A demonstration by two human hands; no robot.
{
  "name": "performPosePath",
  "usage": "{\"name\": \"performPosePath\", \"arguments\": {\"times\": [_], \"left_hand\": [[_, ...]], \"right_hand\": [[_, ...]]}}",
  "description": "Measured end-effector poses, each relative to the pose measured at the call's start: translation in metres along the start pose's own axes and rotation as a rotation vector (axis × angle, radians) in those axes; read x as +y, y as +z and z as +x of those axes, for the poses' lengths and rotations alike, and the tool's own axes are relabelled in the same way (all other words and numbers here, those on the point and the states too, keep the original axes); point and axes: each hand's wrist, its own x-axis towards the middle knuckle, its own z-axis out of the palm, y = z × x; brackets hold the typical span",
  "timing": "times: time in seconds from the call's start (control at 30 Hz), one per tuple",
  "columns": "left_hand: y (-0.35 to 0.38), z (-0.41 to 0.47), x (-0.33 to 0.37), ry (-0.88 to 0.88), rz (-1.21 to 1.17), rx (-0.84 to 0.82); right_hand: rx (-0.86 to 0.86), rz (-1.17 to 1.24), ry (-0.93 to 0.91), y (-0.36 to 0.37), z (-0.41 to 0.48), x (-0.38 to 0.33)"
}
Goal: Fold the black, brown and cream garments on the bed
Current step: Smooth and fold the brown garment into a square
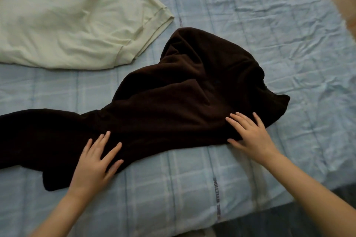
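We've got both hands, left hand and right hand, flat with fingers spread on the crumpled brown garment mid-bed; soft, floppy, probably light, so grab its edges.

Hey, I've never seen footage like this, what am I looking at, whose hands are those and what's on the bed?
There is no machine here: a person wears a camera on the head, so this single picture looks forward and down at their own arms. The left hand and the right hand both lie flat, fingers straight, on a crumpled dark brown garment; nothing is gripped. Further back on the left lies a cream garment, loosely spread. Both garments rest on the pale blue checked bed sheet.
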Motion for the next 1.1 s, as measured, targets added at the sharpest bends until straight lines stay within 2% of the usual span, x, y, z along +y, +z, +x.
{"name": "performPosePath", "arguments": {"times": [0.23,0.4,0.53,0.63,0.73,0.8,0.87,0.97,1.03,1.1], "left_hand": [[-0.024,0.039,0.006,-0.201,-0.133,0.137],[-0.077,0.086,-0.021,-0.209,-0.124,0.260],[-0.118,0.166,-0.058,-0.185,-0.033,0.330],[-0.148,0.244,-0.091,-0.229,0.063,0.394],[-0.165,0.307,-0.109,-0.420,0.178,0.467],[-0.153,0.328,-0.093,-0.493,0.210,0.420],[-0.121,0.326,-0.057,-0.377,0.179,0.302],[-0.057,0.285,0.003,-0.192,0.060,0.129],[-0.022,0.252,0.026,-0.202,-0.010,0.074],[0.003,0.225,0.040,-0.264,-0.028,0.091]], "right_hand": [[0.350,0.002,-0.062,-0.009,0.038,0.005],[0.503,-0.003,-0.150,-0.069,0.098,0.021],[0.512,0.003,-0.212,-0.116,0.192,0.030],[0.482,-0.019,-0.186,-0.147,0.282,0.034],[0.451,-0.117,-0.046,-0.166,0.368,0.035],[0.396,-0.095,0.098,-0.161,0.396,0.021],[0.322,-0.032,0.112,-0.137,0.391,-0.001],[0.267,0.048,-0.062,-0.085,0.327,-0.035],[0.307,0.117,-0.148,-0.052,0.276,-0.047],[0.329,0.173,-0.175,-0.021,0.234,-0.043]]}}
